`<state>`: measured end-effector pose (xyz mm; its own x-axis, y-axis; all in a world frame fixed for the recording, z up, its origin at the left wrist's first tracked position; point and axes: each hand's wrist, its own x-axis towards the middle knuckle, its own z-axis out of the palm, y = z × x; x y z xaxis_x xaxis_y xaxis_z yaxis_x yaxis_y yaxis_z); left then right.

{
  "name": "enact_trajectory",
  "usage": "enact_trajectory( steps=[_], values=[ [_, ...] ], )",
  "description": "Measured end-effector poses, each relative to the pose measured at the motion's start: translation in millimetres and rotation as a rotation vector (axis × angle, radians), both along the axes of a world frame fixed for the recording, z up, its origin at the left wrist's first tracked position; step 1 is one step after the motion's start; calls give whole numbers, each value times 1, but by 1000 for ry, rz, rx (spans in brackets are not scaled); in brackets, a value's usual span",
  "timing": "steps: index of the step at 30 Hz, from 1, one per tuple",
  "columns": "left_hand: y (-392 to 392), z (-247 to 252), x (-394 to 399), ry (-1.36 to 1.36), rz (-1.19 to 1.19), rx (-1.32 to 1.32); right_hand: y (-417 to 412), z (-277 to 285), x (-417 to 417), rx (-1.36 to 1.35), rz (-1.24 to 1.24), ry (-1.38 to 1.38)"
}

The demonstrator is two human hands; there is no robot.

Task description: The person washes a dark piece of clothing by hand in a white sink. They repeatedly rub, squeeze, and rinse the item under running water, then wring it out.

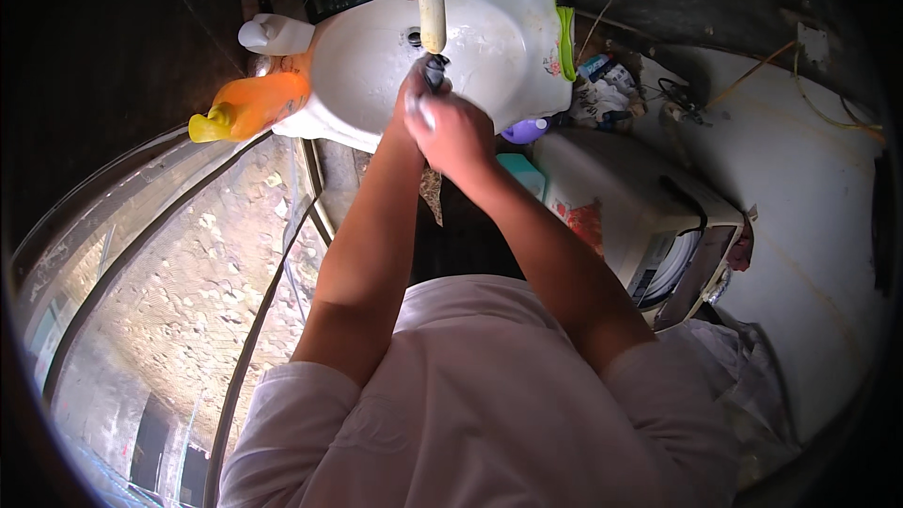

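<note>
Both hands are together over the front of a white ceramic washbasin (353,77), below the pale tap spout (432,7). My left hand (415,88) is closed around a small black-and-grey object (435,73), blurred and partly hidden by the fingers, so its kind is unclear. Against the left hand and wrist lies my right hand (458,128), its fingers curled around a small whitish thing (427,113). Blur hides whether that is a cloth, foam or something firmer. Behind the hands, the basin's dark drain (415,37) shows beside the spout.
An orange bottle (257,106) with a yellow cap and a white bottle (279,35) lie left of the bowl. Bottles and a green-handled brush (566,46) line its right. A beige appliance (621,190) stands to the right; a mesh window screen (211,282) is at left.
</note>
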<state>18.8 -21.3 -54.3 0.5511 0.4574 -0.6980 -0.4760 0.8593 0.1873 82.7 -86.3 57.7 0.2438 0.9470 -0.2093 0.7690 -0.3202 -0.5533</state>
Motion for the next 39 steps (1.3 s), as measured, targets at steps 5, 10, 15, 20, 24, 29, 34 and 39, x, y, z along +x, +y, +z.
enact_trajectory(
  steps=[5,10,15,20,24,29,34,39],
  values=[
    [-26,-1,3,-349,50,-90,79,-56,42,-230,-602,243],
    [-15,-1,10,-156,117,-168,61,-45,11,-258,-407,156],
    [8,-11,-1,89,107,-120,47,-52,7,-199,-411,139],
    [5,-23,-32,230,-95,340,28,-78,66,-111,-850,1156],
    [16,34,-17,142,53,-138,7,-50,48,-4,-785,1001],
    [-5,12,8,-55,256,-117,43,-42,7,29,-411,177],
    [-3,-29,-7,-35,-20,-41,55,-38,-4,-118,-434,217],
    [-5,-13,6,150,-189,128,58,-69,31,-128,-606,250]
  ],
)
